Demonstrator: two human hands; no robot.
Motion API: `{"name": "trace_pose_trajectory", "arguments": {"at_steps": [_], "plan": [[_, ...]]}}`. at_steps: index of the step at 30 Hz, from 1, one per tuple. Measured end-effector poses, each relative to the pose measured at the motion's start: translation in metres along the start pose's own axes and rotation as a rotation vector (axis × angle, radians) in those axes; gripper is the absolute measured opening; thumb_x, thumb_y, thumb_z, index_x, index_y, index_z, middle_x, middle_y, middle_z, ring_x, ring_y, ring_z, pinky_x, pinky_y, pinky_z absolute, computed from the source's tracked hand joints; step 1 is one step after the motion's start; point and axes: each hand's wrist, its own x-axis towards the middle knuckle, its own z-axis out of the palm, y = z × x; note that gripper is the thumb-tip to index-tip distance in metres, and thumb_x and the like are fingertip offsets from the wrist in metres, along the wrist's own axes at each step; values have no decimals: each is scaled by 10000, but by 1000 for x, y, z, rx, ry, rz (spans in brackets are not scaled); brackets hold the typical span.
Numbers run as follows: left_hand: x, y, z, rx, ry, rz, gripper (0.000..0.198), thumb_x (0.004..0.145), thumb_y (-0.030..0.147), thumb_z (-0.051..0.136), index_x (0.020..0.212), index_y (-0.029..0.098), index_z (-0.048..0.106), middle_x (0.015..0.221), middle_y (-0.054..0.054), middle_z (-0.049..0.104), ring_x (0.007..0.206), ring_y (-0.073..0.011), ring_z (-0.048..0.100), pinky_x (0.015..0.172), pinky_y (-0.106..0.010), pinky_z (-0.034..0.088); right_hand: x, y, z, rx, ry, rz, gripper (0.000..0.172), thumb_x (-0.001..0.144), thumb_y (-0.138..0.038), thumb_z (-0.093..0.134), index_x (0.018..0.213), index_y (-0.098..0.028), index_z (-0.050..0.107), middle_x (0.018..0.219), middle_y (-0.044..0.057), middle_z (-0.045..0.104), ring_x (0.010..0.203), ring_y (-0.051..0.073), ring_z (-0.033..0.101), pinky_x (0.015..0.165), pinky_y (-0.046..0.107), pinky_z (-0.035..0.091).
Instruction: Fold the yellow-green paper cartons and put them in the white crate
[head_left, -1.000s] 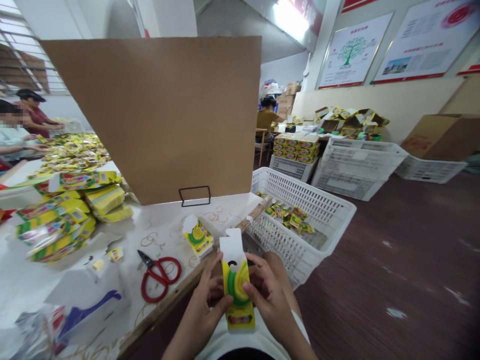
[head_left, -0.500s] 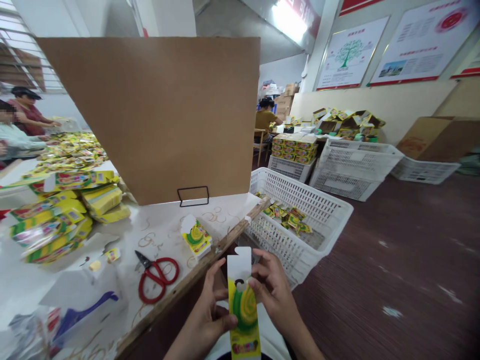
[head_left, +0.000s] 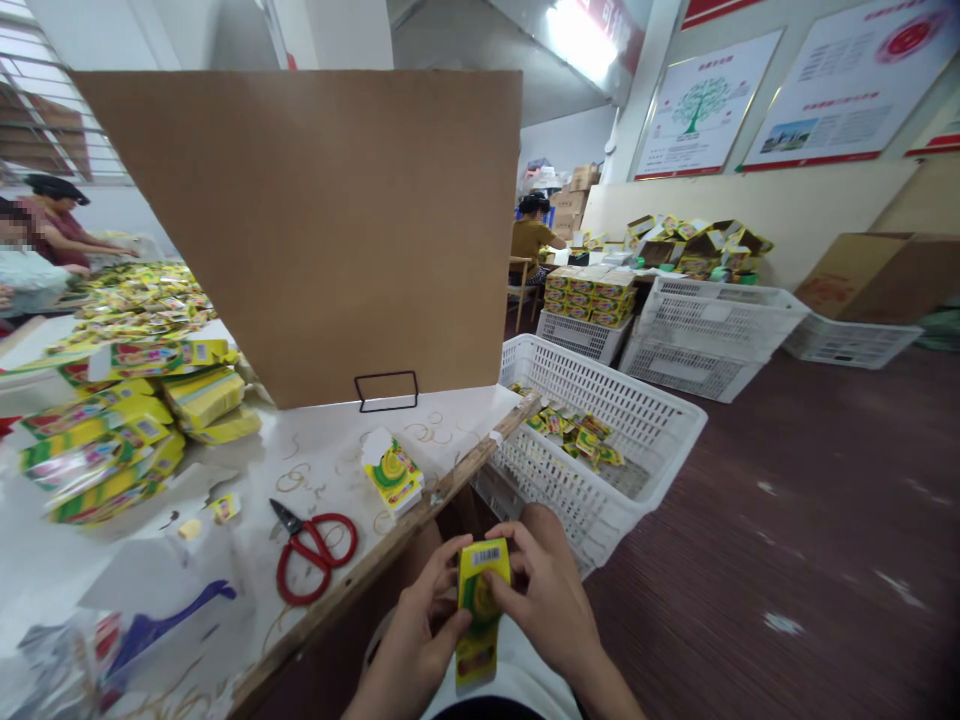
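Beside the lower-left table [head_left: 330, 460] stands a white basket [head_left: 660, 440], right of centre, probably for easy reach. At bottom centre, left hand [head_left: 424, 628] and right hand [head_left: 546, 592] grip a yellow carton [head_left: 479, 622] from both sides, likely steadying it.

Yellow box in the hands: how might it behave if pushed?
Probably light, as the left hand and right hand hold the yellow box with fingers and thumbs. Flat faces suggest sliding, not rolling; its slim shape might tip if upright.
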Motion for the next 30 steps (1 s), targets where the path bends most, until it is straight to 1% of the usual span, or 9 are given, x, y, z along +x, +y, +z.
{"name": "trace_pose_trajectory", "arguments": {"at_steps": [3, 5, 10, 14, 18, 22, 24, 27, 30], "plan": [[1, -1, -2, -36, -1, 19, 578, 832, 253, 597, 1357, 224, 358, 1338, -153, 504, 1195, -279, 512, 952, -396, 438, 1, 4, 8, -51, 42, -13, 282, 776, -200, 510, 1052, -179, 457, 582, -43, 559, 496, 134, 486, 487, 230, 332], [3, -2, -3, -91, 1, 28, 582, 826, 279, 613, 1345, 224, 355, 1311, -156, 528, 1166, -277, 537, 964, -411, 428, 1, 6, 11, -109, 54, -30, 309, 777, -211, 518, 1076, -174, 453, 566, -51, 537, 496, 142, 489, 500, 240, 335], [4, -2, -3, -164, 1, 2, 625, 789, 314, 663, 1317, 204, 345, 1199, -163, 609, 1012, -275, 625, 844, -393, 491, 3, 9, 12, -160, 23, -15, 346, 767, -225, 547, 1095, -175, 451, 533, -81, 467, 476, 129, 444, 487, 229, 307], [4, -2, -1, -123, 12, -16, 657, 772, 325, 673, 1332, 196, 355, 1216, -166, 597, 1048, -284, 608, 847, -392, 493, 4, 12, 11, -156, 58, -11, 340, 729, -179, 568, 1054, -192, 468, 539, -85, 448, 479, 123, 429, 483, 223, 299], [5, -2, -2, -111, 25, -15, 661, 769, 337, 674, 1340, 202, 370, 1244, -164, 581, 1098, -285, 581, 924, -413, 459, 2, 10, 9, -211, 91, -31, 350, 730, -177, 576, 1070, -196, 495, 607, -51, 511, 544, 145, 490, 538, 249, 358], [4, -1, -2, -119, 7, 7, 648, 787, 336, 659, 1351, 207, 369, 1244, -163, 583, 1085, -279, 590, 923, -413, 460, 1, 2, 4, -153, 19, -77, 376, 741, -191, 595, 1099, -207, 483, 862, 22, 641, 745, 185, 596, 666, 284, 439], [3, 0, -1, -97, 1, 8, 639, 792, 331, 653, 1353, 200, 376, 1254, -167, 574, 1124, -286, 566, 926, -408, 458, 1, 1, 2, -162, -2, -65, 339, 744, -176, 581, 1072, -203, 497, 845, 21, 651, 727, 191, 603, 659, 295, 449], [2, 2, -1, -45, 15, -11, 628, 788, 317, 655, 1348, 209, 394, 1273, -157, 561, 1170, -290, 532, 930, -397, 456, 4, 6, 2, -189, 26, -41, 309, 738, -142, 564, 1040, -202, 536, 788, 13, 656, 674, 196, 602, 618, 301, 453], [4, 3, -2, -84, 15, -8, 626, 782, 313, 662, 1332, 204, 384, 1227, -157, 590, 1108, -283, 575, 919, -407, 461, 7, 10, 1, -131, 54, -83, 372, 726, -132, 609, 1088, -216, 584, 945, 43, 682, 812, 219, 630, 719, 330, 487]]}}
